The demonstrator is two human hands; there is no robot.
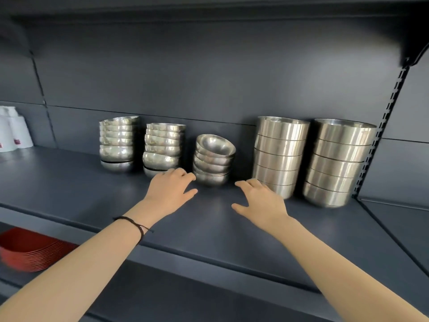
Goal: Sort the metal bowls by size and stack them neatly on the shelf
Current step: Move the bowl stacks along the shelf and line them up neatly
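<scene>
- Five stacks of metal bowls are seen standing in a row along the back of a dark shelf (92, 182).
- The far-left stack (117, 142) and the second stack (162, 148) are made up of small rounded bowls, and both are piled somewhat unevenly.
- The middle stack (213, 163) is the lowest of the five. Its top bowl (216, 144) is tilted, so that its inside is turned towards the camera.
- The fourth stack (278, 156) and the far-right stack (339, 161) are built of larger, straight-walled bowls and are set just beside each other.
- The left hand (170, 187) is held low over the shelf, in front of the gap between the second stack and the middle stack. Its grip is wide, with the fingers stretched forward and nothing held. Its fingertips are placed just beside the base of the middle stack, but contact cannot be told.
- The right hand (260, 198) is held over the shelf to the right of the middle stack. Its grip is likewise wide, with fingers spread and nothing held. Its fingertips are seen in front of the foot of the fourth stack; whether it is touched cannot be told.
- A black cord bracelet (134, 225) is worn on the left wrist.
- White containers (14, 131) are stood at the far left end of the shelf.
- A pile of red plates (30, 249) is kept on a lower level at the left.
- A slotted upright (383, 126) is fixed at the right end of the shelf.
</scene>
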